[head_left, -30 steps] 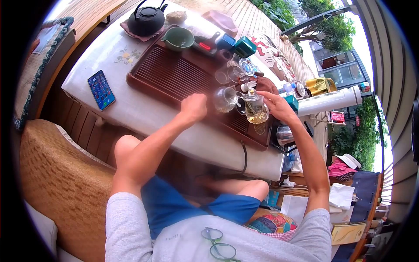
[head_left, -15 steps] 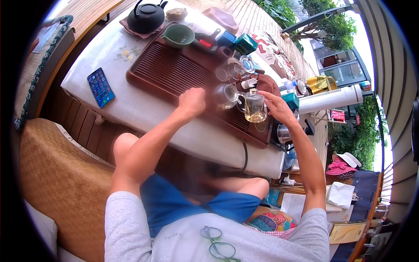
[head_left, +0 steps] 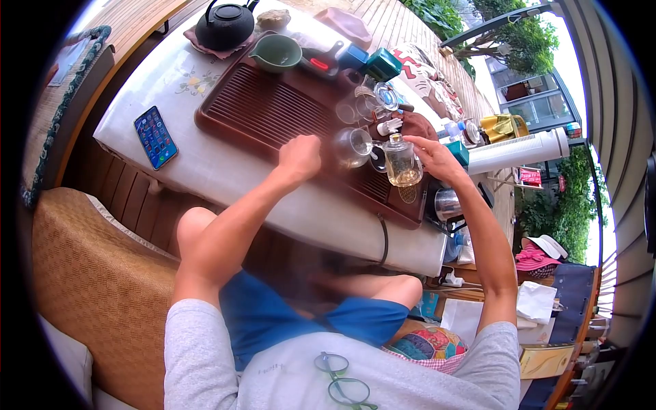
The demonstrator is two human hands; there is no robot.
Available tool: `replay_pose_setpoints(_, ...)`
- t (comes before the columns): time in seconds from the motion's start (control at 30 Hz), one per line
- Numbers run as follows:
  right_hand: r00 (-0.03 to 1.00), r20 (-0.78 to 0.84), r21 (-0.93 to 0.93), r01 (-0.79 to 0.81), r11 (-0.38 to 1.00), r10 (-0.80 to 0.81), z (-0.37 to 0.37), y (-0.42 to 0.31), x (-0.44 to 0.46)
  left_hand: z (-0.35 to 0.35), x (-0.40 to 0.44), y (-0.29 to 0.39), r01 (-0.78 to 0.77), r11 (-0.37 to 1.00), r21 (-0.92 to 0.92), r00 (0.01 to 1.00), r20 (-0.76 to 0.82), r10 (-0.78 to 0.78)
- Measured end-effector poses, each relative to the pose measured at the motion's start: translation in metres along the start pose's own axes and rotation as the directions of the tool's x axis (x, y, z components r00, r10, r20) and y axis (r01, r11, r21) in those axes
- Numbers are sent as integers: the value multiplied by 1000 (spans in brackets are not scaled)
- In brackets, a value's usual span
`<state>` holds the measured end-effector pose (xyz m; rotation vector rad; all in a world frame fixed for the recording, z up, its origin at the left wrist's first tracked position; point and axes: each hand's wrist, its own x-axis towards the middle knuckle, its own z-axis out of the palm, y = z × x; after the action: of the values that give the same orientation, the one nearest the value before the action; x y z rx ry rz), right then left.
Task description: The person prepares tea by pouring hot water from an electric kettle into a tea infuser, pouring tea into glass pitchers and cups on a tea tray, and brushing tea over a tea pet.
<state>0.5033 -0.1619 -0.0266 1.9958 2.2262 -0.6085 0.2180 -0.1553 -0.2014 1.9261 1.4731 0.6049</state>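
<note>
My right hand (head_left: 437, 161) is closed around the handle side of a small lidded glass teapot (head_left: 403, 164), with fingers up near its lid. The teapot is tilted, its top leaning left, and some pale yellow liquid shows low in it. Just left of it is a round glass pitcher (head_left: 352, 147), over the tray; whether the two touch I cannot tell. My left hand (head_left: 301, 158) is a closed fist above the near edge of the brown slatted tea tray (head_left: 263, 102). Its fingers are turned away, so anything in them is hidden.
A green bowl (head_left: 276, 55) rests on the tray's far left end, near a black kettle (head_left: 224, 27). A phone (head_left: 156, 137) lies on the white tablecloth (head_left: 123, 109). Glass cups (head_left: 369, 102) stand behind the pitcher. A metal pot (head_left: 447, 203) stands right of the tray.
The glass teapot has gone from nearly upright to tilted, its base swinging right and slightly up. My left hand stays almost in place.
</note>
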Motion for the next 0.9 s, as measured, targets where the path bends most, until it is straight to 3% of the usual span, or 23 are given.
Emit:
replay_pose_setpoints(0.17,997,-48,33,64,997,-63,10,25,1,-3,-2,1,2,1000,5,1000,17,-2)
replay_pose_setpoints(0.57,997,-23,38,-74,997,75,18,55,-14,5,-1,-2,-3,1000,15,999,-42,4)
replay_pose_setpoints(0.9,999,-33,-38,-33,999,31,19,72,-11,6,1,-4,-2,1000,21,999,-35,3)
